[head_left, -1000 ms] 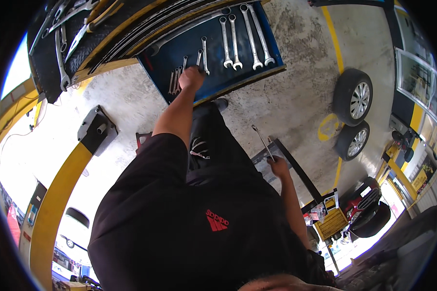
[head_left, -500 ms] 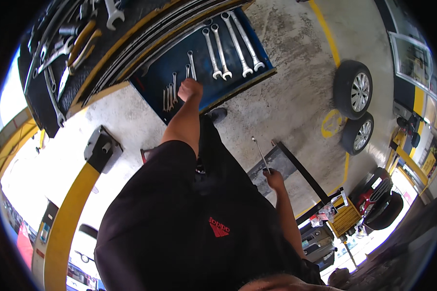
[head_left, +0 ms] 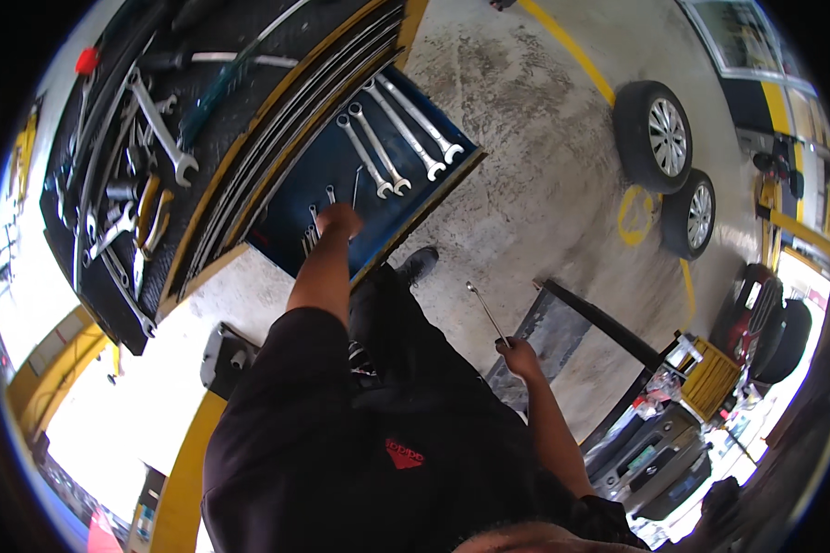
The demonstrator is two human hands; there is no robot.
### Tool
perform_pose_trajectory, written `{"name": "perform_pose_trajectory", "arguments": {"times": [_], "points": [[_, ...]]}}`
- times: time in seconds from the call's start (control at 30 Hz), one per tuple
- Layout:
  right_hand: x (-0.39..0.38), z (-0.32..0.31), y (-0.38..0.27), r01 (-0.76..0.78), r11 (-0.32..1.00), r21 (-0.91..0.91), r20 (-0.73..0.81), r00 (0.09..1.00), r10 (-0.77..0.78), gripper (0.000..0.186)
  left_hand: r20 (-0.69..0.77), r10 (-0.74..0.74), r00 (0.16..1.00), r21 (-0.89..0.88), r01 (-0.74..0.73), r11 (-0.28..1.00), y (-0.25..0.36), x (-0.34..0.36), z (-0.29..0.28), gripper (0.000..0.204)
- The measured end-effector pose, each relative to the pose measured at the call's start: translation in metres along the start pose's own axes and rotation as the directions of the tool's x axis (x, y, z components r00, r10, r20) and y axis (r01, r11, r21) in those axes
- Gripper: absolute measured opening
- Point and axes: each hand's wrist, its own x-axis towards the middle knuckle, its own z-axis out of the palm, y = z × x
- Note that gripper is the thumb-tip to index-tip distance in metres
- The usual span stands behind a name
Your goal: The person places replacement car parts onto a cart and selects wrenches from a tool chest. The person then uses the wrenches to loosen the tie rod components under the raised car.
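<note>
My left hand (head_left: 339,221) reaches into an open blue drawer (head_left: 286,221), curled over a group of small wrenches; what is in its fingers is hidden. Several larger combination wrenches (head_left: 410,135) lie in a row at the drawer's right part. My right hand (head_left: 518,359), low on the right over the floor, is closed on the lower end of a slim silver wrench (head_left: 483,306) pointing up and left.
A tool cabinet top (head_left: 216,120) holds loose wrenches and pliers, upper left. Two wheels (head_left: 650,138) stand on the right. A black metal frame (head_left: 598,324) is beside my right arm. A yellow post (head_left: 184,470) rises lower left; a car part (head_left: 641,456) lies lower right.
My view has turned, bringing more of the cabinet top into sight. My left hand stays among the small wrenches, shifting slightly. My right hand still holds the slim wrench.
</note>
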Motion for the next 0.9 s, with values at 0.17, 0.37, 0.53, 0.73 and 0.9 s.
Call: {"name": "perform_pose_trajectory", "arguments": {"times": [0.17, 0.37, 0.53, 0.73, 0.9], "points": [[-0.006, 0.027, 0.000, 0.038, 0.997, 0.063, -0.115, 0.993, -0.031, 0.047, 0.255, 0.253, 0.933, -0.709, 0.003, 0.705, -0.017, -0.028, -0.028, 0.042], [-0.002, 0.022, -0.092, 0.241, 0.896, 0.373, -0.179, 0.966, -0.186, 0.049, 0.258, 0.642, 0.722, -0.646, -0.365, 0.670, 0.017, -0.180, -0.139, 0.026], [-0.042, -0.019, -0.174, 0.476, 0.503, 0.721, -0.343, 0.876, -0.338, 0.032, 0.310, 0.864, 0.397, -0.392, -0.774, 0.497, 0.123, -0.259, -0.193, 0.028], [-0.124, -0.030, -0.234, 0.538, 0.383, 0.751, -0.542, 0.834, -0.107, 0.026, 0.344, 0.936, 0.077, -0.757, -0.567, 0.325, 0.193, -0.251, -0.151, 0.024], [-0.167, 0.012, -0.204, 0.629, 0.086, 0.773, -0.627, 0.735, 0.256, 0.038, 0.545, 0.763, -0.347, -0.512, -0.859, -0.025, 0.235, -0.362, -0.144, 0.021]]}}
